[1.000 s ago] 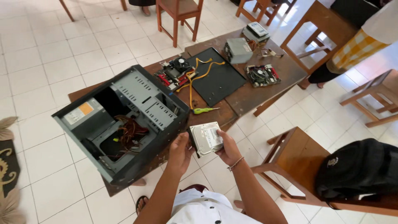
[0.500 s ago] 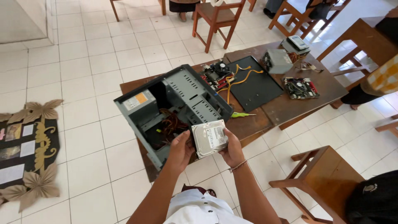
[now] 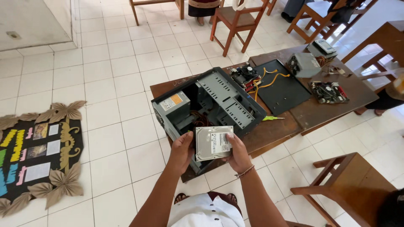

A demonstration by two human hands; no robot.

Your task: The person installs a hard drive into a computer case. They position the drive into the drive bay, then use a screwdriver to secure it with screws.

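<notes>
A silver hard drive (image 3: 213,143) with a white label is held flat between both hands, just in front of an open dark computer case (image 3: 210,105) that lies on a brown wooden table (image 3: 311,112). My left hand (image 3: 182,151) grips the drive's left edge. My right hand (image 3: 237,152), with a bracelet at the wrist, grips its right edge. Inside the case sit a power supply (image 3: 176,103) with an orange sticker and a bundle of cables.
On the table lie a black side panel (image 3: 284,90), a motherboard with yellow cables (image 3: 248,76), a second board (image 3: 329,91), a grey power supply (image 3: 304,64) and a green screwdriver (image 3: 272,118). Wooden chairs (image 3: 237,19) stand around. A decorated board (image 3: 35,155) lies on the tiled floor at left.
The view has swung to the left, so the case and table sit further right. Both hands still hold the hard drive, now turned flatter and square to me.
</notes>
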